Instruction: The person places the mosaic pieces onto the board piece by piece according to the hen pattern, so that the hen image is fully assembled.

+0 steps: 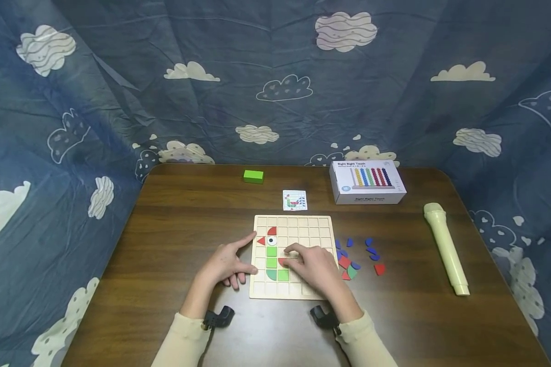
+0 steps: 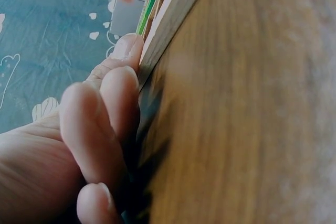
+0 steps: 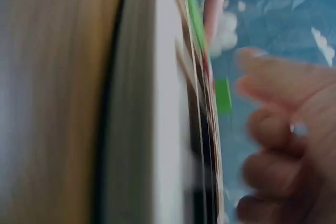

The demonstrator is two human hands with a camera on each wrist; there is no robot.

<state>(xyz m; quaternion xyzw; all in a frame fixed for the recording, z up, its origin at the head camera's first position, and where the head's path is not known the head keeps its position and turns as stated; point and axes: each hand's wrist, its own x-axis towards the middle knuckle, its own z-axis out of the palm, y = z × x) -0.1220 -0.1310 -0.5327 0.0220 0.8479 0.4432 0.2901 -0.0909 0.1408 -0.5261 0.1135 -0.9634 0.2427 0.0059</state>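
Note:
A square wooden grid board (image 1: 307,223) lies on the table with colored pieces in its left columns. The left hand (image 1: 227,262) touches the board's left edge with thumb and index finger spread, its other fingers curled below. Over the board is the right hand (image 1: 319,267), thumb and index finger apart, the thumb tip right at a red piece (image 1: 282,262). Left of it sit green squares (image 1: 272,251), a green rounded piece (image 1: 271,274), a round eye piece (image 1: 272,240), a red triangle (image 1: 261,240) and a red quarter circle (image 1: 272,231).
Loose blue, red and green pieces (image 1: 379,269) lie right of the board. Behind it are a picture card (image 1: 295,200), a green block (image 1: 253,177) and a white box (image 1: 368,182). A pale yellow microphone-shaped object (image 1: 446,250) lies at the right. A cloud-patterned cloth (image 1: 266,51) hangs behind the table.

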